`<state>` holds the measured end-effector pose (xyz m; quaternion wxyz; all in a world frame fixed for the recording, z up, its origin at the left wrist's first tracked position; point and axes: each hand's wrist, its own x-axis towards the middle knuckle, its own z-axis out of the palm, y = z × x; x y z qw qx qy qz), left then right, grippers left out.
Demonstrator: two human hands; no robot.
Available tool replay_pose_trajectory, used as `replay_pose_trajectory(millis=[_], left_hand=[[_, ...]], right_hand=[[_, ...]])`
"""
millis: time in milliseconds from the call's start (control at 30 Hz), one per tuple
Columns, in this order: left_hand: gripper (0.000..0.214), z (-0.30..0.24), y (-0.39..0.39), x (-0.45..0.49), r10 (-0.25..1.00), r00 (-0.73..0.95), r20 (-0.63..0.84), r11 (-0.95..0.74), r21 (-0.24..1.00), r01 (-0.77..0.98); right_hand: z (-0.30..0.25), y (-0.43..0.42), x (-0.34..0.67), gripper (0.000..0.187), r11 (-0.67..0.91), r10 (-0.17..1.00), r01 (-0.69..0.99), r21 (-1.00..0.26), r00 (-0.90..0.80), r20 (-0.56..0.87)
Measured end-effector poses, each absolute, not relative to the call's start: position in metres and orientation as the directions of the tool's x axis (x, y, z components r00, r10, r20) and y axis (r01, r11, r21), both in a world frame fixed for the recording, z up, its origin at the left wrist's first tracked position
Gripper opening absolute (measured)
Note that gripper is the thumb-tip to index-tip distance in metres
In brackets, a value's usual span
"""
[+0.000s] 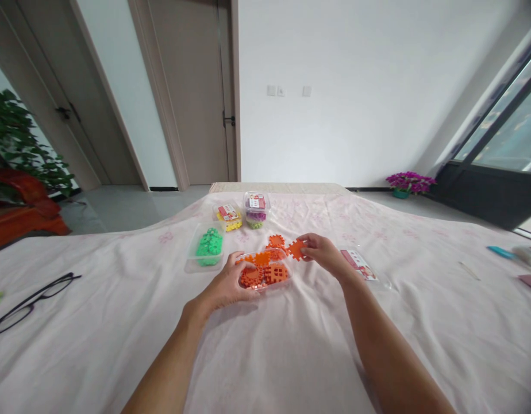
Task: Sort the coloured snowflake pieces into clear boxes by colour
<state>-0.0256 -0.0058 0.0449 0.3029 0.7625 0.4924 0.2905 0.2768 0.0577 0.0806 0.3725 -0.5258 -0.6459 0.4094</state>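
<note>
My right hand [319,253] pinches a flat orange building piece [296,249] with toothed edges, just right of the open clear plastic box [290,280]. Inside that box lie several more orange pieces [276,273], some round and one with square holes. My left hand [235,280] grips the box's left side, its thumb over the rim by the pieces. More orange pieces [276,241] show at the box's far side. To the left, green pieces [210,247] fill an open clear tray [190,265].
Behind stand a box of yellow pieces [228,216] and a stacked box of purple and green pieces [256,208]. A labelled clear lid [364,267] lies right. Black glasses [33,299] rest far left; a blue item [500,252] lies far right on the cloth [283,356].
</note>
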Motion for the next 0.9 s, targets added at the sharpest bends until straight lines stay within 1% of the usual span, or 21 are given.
replay_pose_trajectory(millis=[67,133,233,333,400,467,600,733,900], left_hand=[[0.065,0.045,-0.007,-0.025,0.931,0.328,0.162,-0.329,0.761,0.558],[0.064,0.045,-0.007,-0.024,0.932,0.316,0.179,-0.334,0.764,0.552],[0.062,0.046,-0.008,-0.023,0.932,0.313,0.183,-0.335,0.766,0.549],[0.06,0.046,-0.009,-0.022,0.93,0.317,0.184,-0.338,0.766,0.547],[0.056,0.047,-0.009,-0.022,0.925,0.329,0.191,-0.351,0.762,0.544],[0.053,0.047,-0.009,-0.022,0.919,0.34,0.2,-0.365,0.759,0.539],[0.053,0.045,-0.007,-0.023,0.913,0.357,0.196,-0.372,0.756,0.538],[0.051,0.044,-0.005,-0.024,0.91,0.372,0.186,-0.376,0.749,0.545],[0.046,0.046,-0.006,-0.023,0.903,0.374,0.21,-0.396,0.741,0.542]], right_hand=[[0.096,0.048,0.264,0.035,0.217,0.963,0.333,-0.918,-0.228,0.145],[0.11,0.036,0.249,0.033,0.302,0.925,0.36,-0.883,-0.336,0.18],[0.12,0.019,0.226,0.033,0.451,0.858,0.453,-0.769,-0.456,0.234],[0.119,0.009,0.207,0.041,0.559,0.804,0.507,-0.656,-0.523,0.282],[0.115,0.005,0.199,0.043,0.594,0.783,0.526,-0.609,-0.552,0.287],[0.112,0.003,0.193,0.041,0.619,0.76,0.527,-0.583,-0.59,0.274],[0.106,0.001,0.187,0.037,0.654,0.701,0.483,-0.582,-0.676,0.227],[0.103,0.0,0.184,0.036,0.654,0.691,0.473,-0.59,-0.692,0.212],[0.101,-0.001,0.184,0.035,0.662,0.692,0.488,-0.569,-0.689,0.214]])
